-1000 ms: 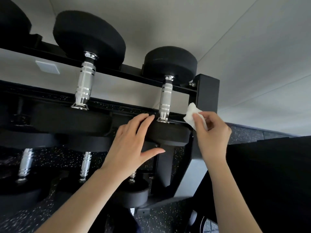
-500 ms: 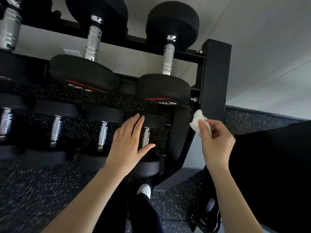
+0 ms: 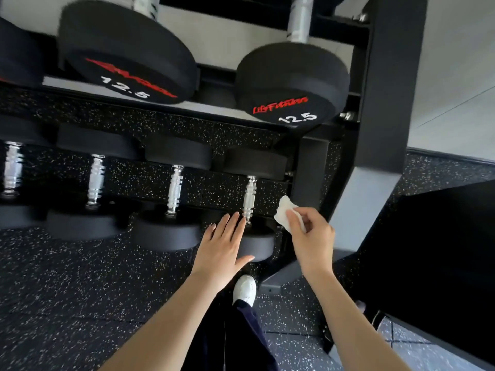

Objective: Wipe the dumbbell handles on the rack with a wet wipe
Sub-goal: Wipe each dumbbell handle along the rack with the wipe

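Rack (image 3: 385, 76) of black steel carries two rows of dumbbells, and its lower row shows four bare chrome handles. Nothing in view tells which handles are already clean. Nearest the rack's right post, the end dumbbell (image 3: 257, 245) looks to be next: its handle (image 3: 249, 198) stands untouched. The left hand (image 3: 222, 250) lies flat and open against that dumbbell's near head, holding nothing. The right hand (image 3: 312, 236) pinches a crumpled wet wipe (image 3: 285, 214) just beside the handle, apart from it.
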`<action>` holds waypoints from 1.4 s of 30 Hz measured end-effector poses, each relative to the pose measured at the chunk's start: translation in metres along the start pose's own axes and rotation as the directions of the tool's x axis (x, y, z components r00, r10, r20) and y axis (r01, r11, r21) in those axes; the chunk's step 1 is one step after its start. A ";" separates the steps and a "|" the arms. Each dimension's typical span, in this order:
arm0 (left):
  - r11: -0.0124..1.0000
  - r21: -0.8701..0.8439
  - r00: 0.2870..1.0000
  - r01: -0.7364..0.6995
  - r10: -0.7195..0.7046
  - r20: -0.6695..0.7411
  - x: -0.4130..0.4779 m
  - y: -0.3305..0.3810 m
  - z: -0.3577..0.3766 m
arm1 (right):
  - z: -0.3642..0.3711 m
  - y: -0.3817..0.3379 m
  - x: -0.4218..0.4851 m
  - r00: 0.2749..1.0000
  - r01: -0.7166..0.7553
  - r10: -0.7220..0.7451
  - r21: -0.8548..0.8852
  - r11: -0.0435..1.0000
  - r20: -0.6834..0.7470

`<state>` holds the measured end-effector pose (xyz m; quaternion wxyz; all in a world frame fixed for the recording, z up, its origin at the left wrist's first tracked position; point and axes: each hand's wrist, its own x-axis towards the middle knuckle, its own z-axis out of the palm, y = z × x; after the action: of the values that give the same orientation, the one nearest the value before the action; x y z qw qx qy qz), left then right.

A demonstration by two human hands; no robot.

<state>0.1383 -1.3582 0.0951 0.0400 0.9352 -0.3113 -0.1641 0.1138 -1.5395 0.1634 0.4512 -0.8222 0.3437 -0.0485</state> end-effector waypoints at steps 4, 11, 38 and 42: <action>1.000 0.002 1.000 -0.012 0.012 -0.003 0.020 -0.009 0.041 | 0.046 0.040 0.019 0.999 0.036 -0.033 -0.059 0.998 0.043; 0.999 -0.032 1.000 -0.019 0.018 -0.015 0.023 -0.015 0.101 | 0.108 0.077 0.066 0.986 0.156 -0.143 -0.183 0.971 0.085; 0.997 -0.078 0.994 -0.023 0.014 -0.109 0.023 -0.021 0.124 | 0.185 0.089 0.111 0.962 0.122 -0.118 0.003 0.992 -0.247; 0.996 -0.086 0.995 -0.028 0.019 -0.102 0.023 -0.022 0.124 | 0.183 0.090 0.114 0.976 0.108 -0.103 0.015 0.994 -0.193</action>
<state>0.1271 -1.3506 -0.0319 0.0984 0.9359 -0.3124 -0.1295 0.2244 -1.5114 -0.0402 0.4231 -0.8249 0.3409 -0.1560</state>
